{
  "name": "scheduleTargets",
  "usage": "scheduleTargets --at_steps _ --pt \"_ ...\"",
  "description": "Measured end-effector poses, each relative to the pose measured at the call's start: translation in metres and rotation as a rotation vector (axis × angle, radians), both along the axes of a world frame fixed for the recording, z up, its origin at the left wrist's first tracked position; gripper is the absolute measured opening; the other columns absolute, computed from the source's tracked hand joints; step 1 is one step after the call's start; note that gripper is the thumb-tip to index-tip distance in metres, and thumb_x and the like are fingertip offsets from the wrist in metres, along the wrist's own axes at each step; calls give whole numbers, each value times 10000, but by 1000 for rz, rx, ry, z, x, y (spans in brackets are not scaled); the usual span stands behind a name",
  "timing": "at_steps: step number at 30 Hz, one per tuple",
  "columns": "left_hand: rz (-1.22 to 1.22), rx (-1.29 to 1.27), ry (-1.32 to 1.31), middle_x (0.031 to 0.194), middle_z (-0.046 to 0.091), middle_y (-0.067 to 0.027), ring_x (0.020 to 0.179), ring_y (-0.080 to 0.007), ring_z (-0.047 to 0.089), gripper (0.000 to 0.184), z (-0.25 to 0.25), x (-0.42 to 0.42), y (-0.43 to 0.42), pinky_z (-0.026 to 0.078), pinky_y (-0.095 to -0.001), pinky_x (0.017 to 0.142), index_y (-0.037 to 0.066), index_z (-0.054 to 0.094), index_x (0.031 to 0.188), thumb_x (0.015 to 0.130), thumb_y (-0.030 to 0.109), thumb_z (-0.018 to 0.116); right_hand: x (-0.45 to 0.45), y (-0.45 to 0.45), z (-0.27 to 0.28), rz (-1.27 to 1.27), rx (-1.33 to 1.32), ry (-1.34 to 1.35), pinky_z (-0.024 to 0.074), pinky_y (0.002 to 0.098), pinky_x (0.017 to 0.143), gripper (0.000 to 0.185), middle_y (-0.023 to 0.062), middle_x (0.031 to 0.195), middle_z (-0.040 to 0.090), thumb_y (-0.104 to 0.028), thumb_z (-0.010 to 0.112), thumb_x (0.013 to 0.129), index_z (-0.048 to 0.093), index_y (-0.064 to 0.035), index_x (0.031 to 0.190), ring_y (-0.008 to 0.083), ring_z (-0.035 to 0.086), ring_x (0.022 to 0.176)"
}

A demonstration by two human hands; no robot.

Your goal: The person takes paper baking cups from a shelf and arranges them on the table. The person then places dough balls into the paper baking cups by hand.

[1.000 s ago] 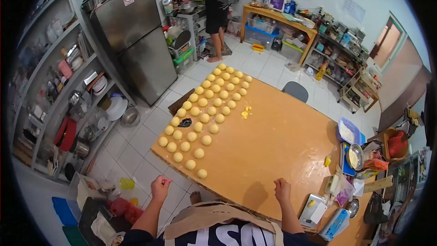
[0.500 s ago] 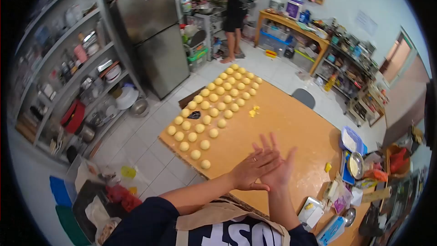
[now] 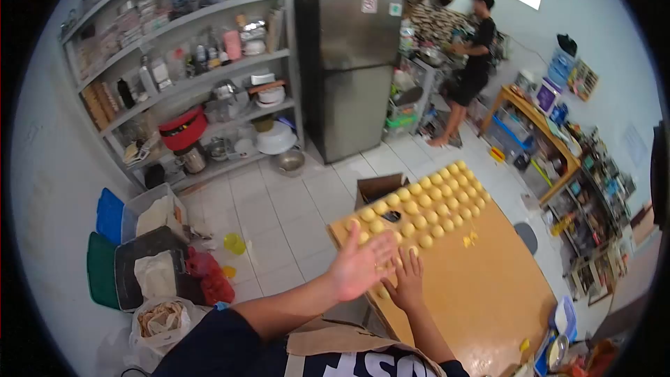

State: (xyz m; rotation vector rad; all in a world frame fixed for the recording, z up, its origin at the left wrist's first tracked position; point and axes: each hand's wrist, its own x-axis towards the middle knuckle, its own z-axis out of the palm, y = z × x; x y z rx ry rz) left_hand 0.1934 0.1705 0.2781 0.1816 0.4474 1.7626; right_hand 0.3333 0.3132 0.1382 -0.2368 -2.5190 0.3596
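My left hand [image 3: 361,265] is held open over the near left corner of the wooden table, thumb raised and fingers stretched to the right. Beside it, my right hand [image 3: 406,285] reaches forward with its fingers apart, close to the nearest dough balls. Neither hand visibly holds anything. Rows of round, pale yellow dough balls [image 3: 419,222] cover the far left part of the table [image 3: 481,286]. Some of them are partly hidden behind my hands, and I cannot tell whether my fingers touch any. A small black item [image 3: 392,216] lies among the balls.
Yellow scraps [image 3: 470,239] lie on the table. Along its right side are a blue basin [image 3: 564,318] and a metal bowl [image 3: 557,350]. Open bins [image 3: 157,265] stand on the floor at left, near shelves [image 3: 188,84] and a fridge [image 3: 356,77]. Another person [image 3: 474,63] stands at the back counter.
The view has swung left, showing more shelves and floor. My hands, which were pressed together over the table, have come apart and are now by the near dough balls.
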Motion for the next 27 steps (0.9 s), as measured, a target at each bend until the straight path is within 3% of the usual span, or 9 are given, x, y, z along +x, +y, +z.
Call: scheduleTargets --at_steps 1,4,7,11,13,15,21,24,27 --pt "135 68 146 1473 322 -97 1313 -229 368 850 17 -26 -20 301 -449 1073 80 344 1395 864 738 252 -25 -6 8 -99 -82 -148 300 488 1042 628 160 1391 436 -496 545 877 453 -87 1344 370 438 1240" --pt "681 54 1074 1487 305 -105 1344 -272 325 830 18 -87 -63 258 -436 1097 73 317 1421 859 672 435 -120 -47 27 138 -1473 -173 288 426 1076 582 119 1406 422 -458 462 949 402 -57 1367 296 415 1275" --pt "761 122 2091 1470 332 -100 1358 -307 303 757 -62 -149 -98 246 -445 1103 142 434 1377 791 590 608 -218 -116 25 818 -2404 -50 297 409 1076 659 124 1407 413 -544 350 964 382 -32 1377 274 383 1292" --pt "804 -142 2563 1473 333 -101 1365 -313 298 715 -151 -253 -168 248 -487 1096 189 460 1362 756 497 679 -276 -171 128 701 -2252 -79 304 437 1072 725 165 1387 425 -617 326 930 408 -42 1363 292 399 1278" --pt "230 -791 2229 1469 330 -129 1365 -301 305 709 -156 -289 -217 253 -509 1090 183 456 1362 756 463 698 -292 -159 124 884 -2087 -42 344 441 1045 716 180 1331 479 -638 344 910 447 -76 1342 308 441 1233" --pt "162 -1371 1854 1428 375 -168 1342 -298 338 694 -202 -319 -267 286 -496 1075 137 457 1345 780 468 687 -308 -135 102 977 -1937 -150 365 442 1023 646 170 1244 544 -579 371 932 474 -62 1304 298 493 1175" --pt "636 -593 293 1274 525 -131 1218 -242 472 444 -131 -401 -265 394 -398 997 38 510 1232 913 336 594 -448 -154 48 429 -2024 -262 438 402 914 429 151 1103 622 -400 436 966 545 -25 1142 258 591 1013" --pt "792 -392 197 1092 613 -98 928 -174 606 268 -65 -450 -231 496 -305 758 50 563 1128 952 252 546 -531 -176 65 766 -1944 -438 438 377 916 373 154 1107 622 -333 466 969 544 -10 1139 252 589 1020" --pt "825 -431 432 790 600 -47 550 -121 511 186 -77 -526 -229 402 -242 472 64 565 933 972 239 516 -614 -185 68 917 -1822 -558 438 367 916 334 154 1109 622 -277 500 964 542 5 1138 242 589 1021"
